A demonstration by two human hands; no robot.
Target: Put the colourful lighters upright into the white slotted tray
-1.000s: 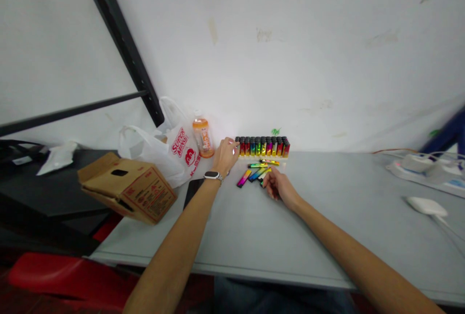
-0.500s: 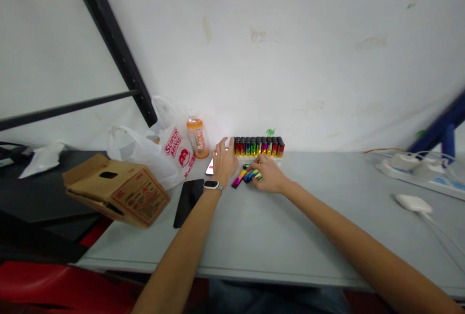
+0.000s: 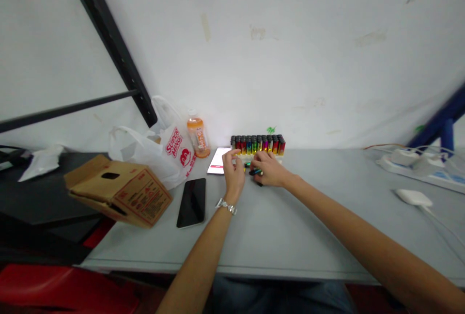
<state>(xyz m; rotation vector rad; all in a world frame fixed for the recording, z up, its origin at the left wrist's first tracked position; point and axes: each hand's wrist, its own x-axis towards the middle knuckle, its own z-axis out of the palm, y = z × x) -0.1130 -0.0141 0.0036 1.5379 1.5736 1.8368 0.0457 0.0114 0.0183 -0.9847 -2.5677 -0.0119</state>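
Several colourful lighters point(image 3: 258, 145) with black tops stand upright in close rows against the wall, their lower ends at a pale base. My left hand point(image 3: 234, 176) is in front of the row's left end, fingers curled together; whatever they hold is hidden. My right hand point(image 3: 271, 169) is closed around a dark lighter with a blue-green sheen point(image 3: 256, 172), just in front of the row. Between the hands, a bit of a green and yellow lighter point(image 3: 247, 164) shows on the table.
Left of my hands lie a lit phone point(image 3: 217, 161) and a dark phone point(image 3: 192, 202). Beyond them are an orange drink bottle point(image 3: 198, 137), a white plastic bag point(image 3: 167, 154) and an open cardboard box point(image 3: 123, 188). A power strip point(image 3: 421, 168) and white charger point(image 3: 414, 197) lie right.
My left hand has moved right and toward me from the row's left end, its fingers now curled, uncovering the lit phone. The pink and yellow lighter between my hands no longer shows.
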